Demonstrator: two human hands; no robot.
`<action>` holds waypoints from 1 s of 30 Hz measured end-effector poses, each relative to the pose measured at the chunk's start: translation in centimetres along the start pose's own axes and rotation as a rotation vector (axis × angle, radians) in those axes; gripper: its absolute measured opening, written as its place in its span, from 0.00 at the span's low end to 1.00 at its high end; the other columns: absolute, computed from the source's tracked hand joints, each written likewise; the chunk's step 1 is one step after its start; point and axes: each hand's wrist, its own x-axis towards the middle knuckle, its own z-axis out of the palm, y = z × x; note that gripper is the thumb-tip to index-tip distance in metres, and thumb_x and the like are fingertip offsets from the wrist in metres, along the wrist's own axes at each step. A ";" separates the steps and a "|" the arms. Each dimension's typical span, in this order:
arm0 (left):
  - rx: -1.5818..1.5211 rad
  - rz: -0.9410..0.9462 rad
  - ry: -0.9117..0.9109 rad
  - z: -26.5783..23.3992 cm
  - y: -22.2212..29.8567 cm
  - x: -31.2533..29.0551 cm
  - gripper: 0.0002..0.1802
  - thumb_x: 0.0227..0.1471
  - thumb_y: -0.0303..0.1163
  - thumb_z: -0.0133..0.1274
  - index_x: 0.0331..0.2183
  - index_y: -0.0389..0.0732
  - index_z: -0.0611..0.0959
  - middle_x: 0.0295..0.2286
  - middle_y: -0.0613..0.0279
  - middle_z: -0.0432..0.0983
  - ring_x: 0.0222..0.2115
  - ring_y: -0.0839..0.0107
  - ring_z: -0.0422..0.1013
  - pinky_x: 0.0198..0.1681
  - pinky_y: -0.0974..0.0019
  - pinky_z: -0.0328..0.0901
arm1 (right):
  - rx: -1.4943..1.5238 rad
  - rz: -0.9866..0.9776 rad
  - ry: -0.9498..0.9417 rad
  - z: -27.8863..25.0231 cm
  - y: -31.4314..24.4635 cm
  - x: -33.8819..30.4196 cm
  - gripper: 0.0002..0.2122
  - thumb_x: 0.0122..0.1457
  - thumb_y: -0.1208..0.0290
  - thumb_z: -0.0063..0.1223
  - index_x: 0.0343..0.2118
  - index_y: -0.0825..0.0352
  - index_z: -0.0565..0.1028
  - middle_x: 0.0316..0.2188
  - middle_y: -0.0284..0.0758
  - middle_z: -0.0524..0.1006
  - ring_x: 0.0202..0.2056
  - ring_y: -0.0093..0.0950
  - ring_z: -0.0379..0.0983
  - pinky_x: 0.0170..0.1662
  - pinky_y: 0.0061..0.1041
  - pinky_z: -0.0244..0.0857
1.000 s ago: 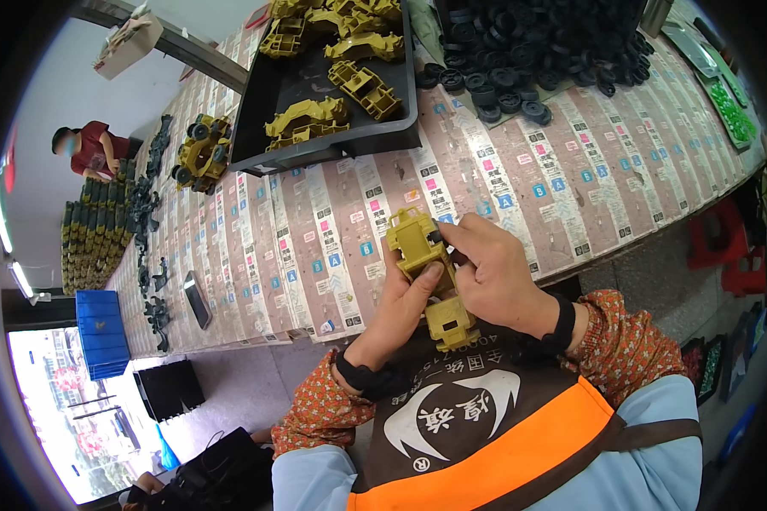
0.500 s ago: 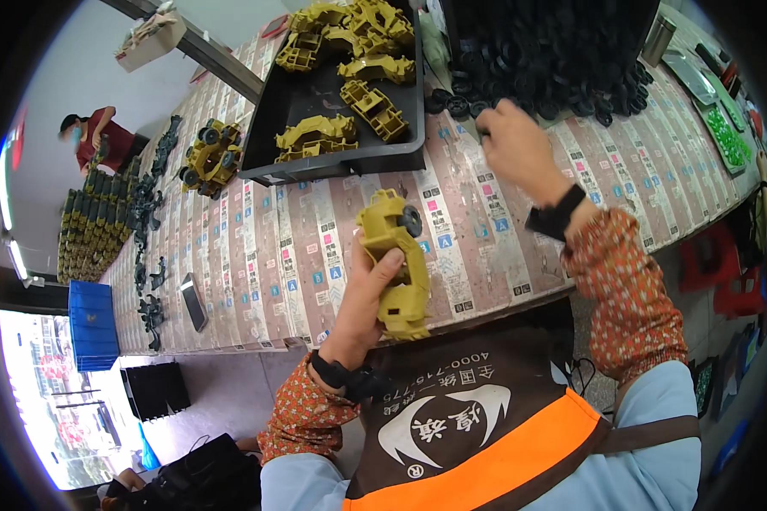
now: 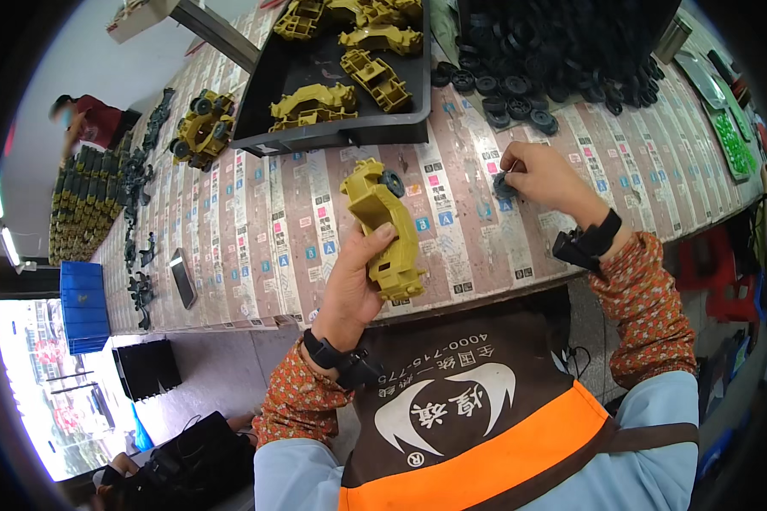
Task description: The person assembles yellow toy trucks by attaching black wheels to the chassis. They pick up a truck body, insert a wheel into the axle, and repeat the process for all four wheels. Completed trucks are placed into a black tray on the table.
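My left hand [image 3: 355, 277] is closed round a yellow plastic toy car body [image 3: 392, 223], held upright over the table's near edge. One black wheel [image 3: 391, 183] sits on the upper right of that body. Out to the right, my right hand [image 3: 544, 176] pinches a small black toy wheel [image 3: 504, 186] between thumb and fingers, just above the tabletop. Beyond this hand lies a heap of loose black wheels [image 3: 518, 107].
A black tray [image 3: 332, 136] with several yellow car bodies stands at the far middle. Left of it rests a car body with wheels [image 3: 203, 128]. A phone [image 3: 181, 279] and a row of dark parts [image 3: 139, 243] lie further left. A co-worker [image 3: 94, 123] stands beyond stacked parts.
My right hand has come back from the wheel heap toward me, bringing a wheel with it. The car body in my left hand has turned slightly, and the view has shifted a little.
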 end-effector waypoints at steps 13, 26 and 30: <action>-0.153 -0.024 0.084 0.3 -1.3 -0.4 0.25 0.60 0.39 0.59 0.55 0.42 0.74 0.41 0.62 0.79 0.40 0.70 0.78 0.39 0.60 0.78 | 0.205 -0.245 -0.070 2.6 -1.8 -4.6 0.20 0.57 0.79 0.60 0.54 0.69 0.74 0.44 0.35 0.73 0.41 0.26 0.74 0.45 0.25 0.70; 0.063 0.278 0.126 2.8 -1.9 -0.9 0.21 0.61 0.34 0.58 0.53 0.43 0.71 0.42 0.65 0.75 0.39 0.75 0.76 0.42 0.67 0.75 | 1.001 -0.136 -0.237 8.5 -6.1 -10.4 0.22 0.61 0.84 0.53 0.60 0.73 0.69 0.49 0.34 0.73 0.48 0.20 0.72 0.53 0.21 0.70; 0.071 0.339 0.140 3.2 -2.2 -1.1 0.23 0.59 0.31 0.61 0.53 0.41 0.71 0.43 0.64 0.74 0.41 0.75 0.75 0.43 0.68 0.74 | 0.976 -0.108 -0.154 9.0 -6.4 -10.9 0.22 0.62 0.84 0.53 0.60 0.73 0.70 0.49 0.35 0.77 0.49 0.21 0.74 0.53 0.22 0.71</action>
